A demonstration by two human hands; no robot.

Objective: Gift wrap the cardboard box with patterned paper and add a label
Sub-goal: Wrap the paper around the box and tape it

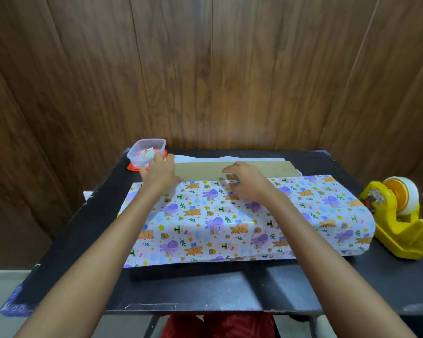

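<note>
On the black desk (205, 289), the white animal-print wrapping paper (205, 225) lay over the flat brown cardboard box (200, 168), whose far part showed behind it. The clear square plastic tub (145, 150) sat far left, just beyond the left hand (160, 173). The yellow plastic tape dispenser (401, 220) stood right of the paper. The right hand (244, 181) pinched a clear tape strip (227, 179) at the paper's far edge.

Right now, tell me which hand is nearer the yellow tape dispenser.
Right. The right hand pinches a tape strip at the far edge of the wrapping paper, well left of the tape dispenser; the left hand presses the paper's far left corner, farther away.
</note>
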